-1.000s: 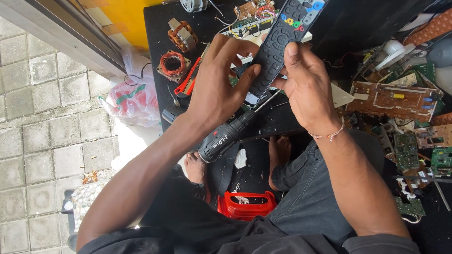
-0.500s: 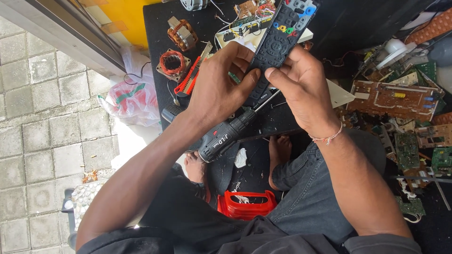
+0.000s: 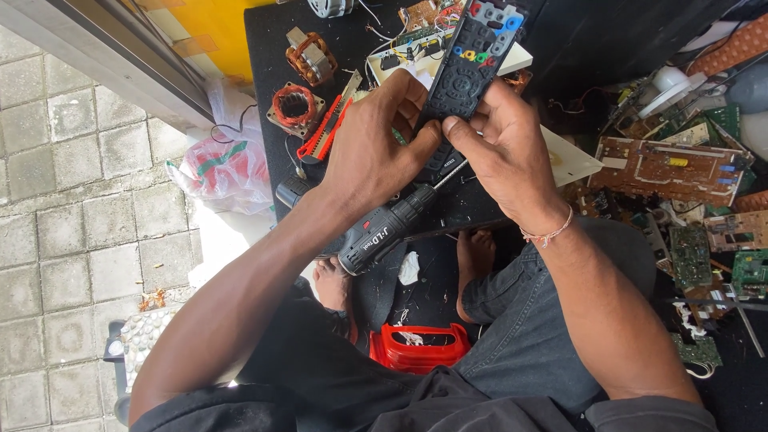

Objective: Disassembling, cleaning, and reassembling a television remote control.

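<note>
Copper-wound coils (image 3: 294,104), red utility knife (image 3: 324,130), scattered circuit boards (image 3: 668,168)

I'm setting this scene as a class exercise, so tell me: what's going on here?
A seated person holds a black remote in both hands over a black table. The left hand and right hand grip its lower end, thumbs pressed on it. A cordless drill lies below the hands, at the table's edge. Copper coils, a red cutter and circuit boards lie around. A red case sits by the bare feet.
</note>
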